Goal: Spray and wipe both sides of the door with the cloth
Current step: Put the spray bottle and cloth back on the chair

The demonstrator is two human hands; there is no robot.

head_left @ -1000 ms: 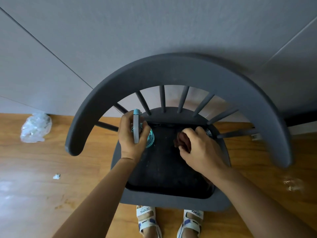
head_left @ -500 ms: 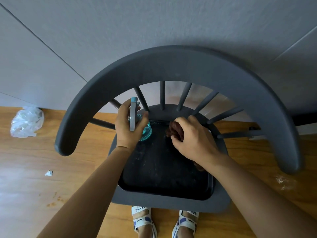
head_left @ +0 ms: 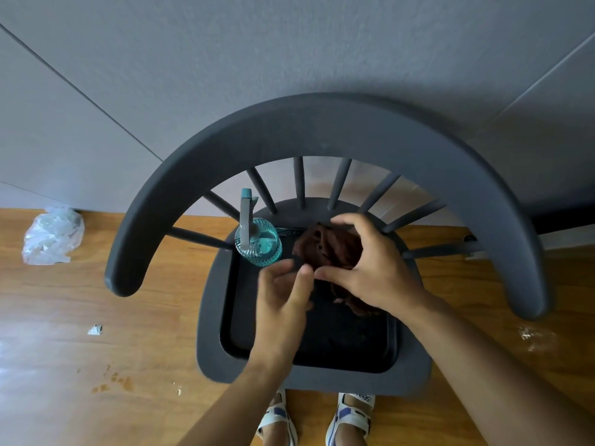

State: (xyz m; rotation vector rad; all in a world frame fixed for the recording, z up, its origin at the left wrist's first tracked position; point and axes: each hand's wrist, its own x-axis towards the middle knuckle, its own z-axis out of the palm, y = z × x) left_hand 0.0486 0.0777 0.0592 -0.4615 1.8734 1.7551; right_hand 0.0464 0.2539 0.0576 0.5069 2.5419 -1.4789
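Observation:
A clear teal spray bottle with a grey trigger head stands upright on its own at the back left of the dark chair seat. To its right, my right hand grips a bunched dark brown cloth just above the seat. My left hand has come up beside it, and its blurred fingertips pinch a dark edge of the cloth. Part of the cloth hangs hidden under my right palm.
The chair's curved grey backrest arches over the seat, with spindles behind the bottle. Grey wall panels stand close behind. A crumpled plastic bag and a paper scrap lie on the wooden floor at left. My sandalled feet are under the seat's front.
My left hand let go of the spray bottle, which now stands on the seat, and moved right to the cloth. My right hand lifted and opened up the cloth bundle.

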